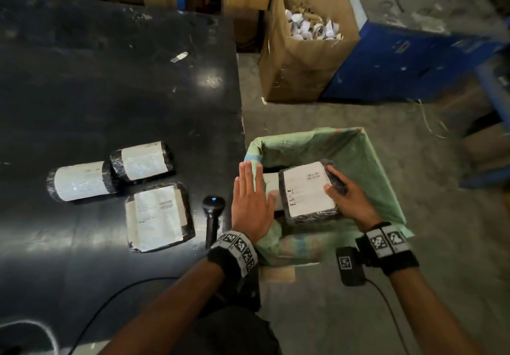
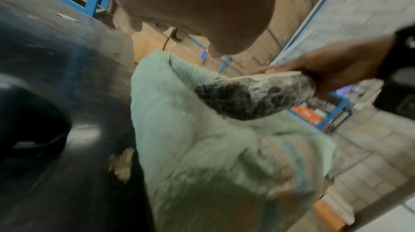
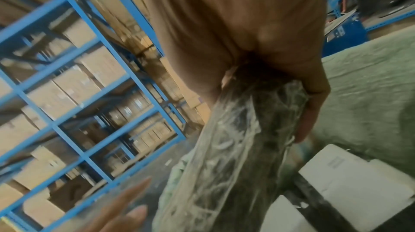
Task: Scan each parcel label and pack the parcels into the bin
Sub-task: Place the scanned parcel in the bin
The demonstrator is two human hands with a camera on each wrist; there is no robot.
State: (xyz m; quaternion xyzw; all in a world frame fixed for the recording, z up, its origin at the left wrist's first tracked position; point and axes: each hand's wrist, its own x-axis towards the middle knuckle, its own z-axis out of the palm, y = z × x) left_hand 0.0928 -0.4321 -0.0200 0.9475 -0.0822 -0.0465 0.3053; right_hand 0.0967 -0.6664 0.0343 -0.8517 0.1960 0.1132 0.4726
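Observation:
A black-wrapped parcel with a white label (image 1: 307, 190) hangs over the green-lined bin (image 1: 372, 161); my right hand (image 1: 347, 197) grips its right edge, thumb on the label. The same parcel (image 2: 253, 97) (image 3: 235, 156) shows in both wrist views. My left hand (image 1: 249, 197) is flat with straight fingers over the bin's left rim, just left of the parcel, holding nothing. Other labelled parcels (image 3: 350, 179) lie inside the bin below. Three more parcels lie on the black table: two at the back (image 1: 80, 180) (image 1: 142, 160) and one in front (image 1: 157, 216). A black handheld scanner (image 1: 212, 216) lies beside them.
The black table (image 1: 110, 92) fills the left. An open cardboard box of paper scraps (image 1: 306, 42) stands on the floor behind the bin, next to a blue crate (image 1: 400, 62). Blue shelving with cartons (image 3: 67, 94) surrounds the area. A cable (image 1: 105, 305) runs over the table's front.

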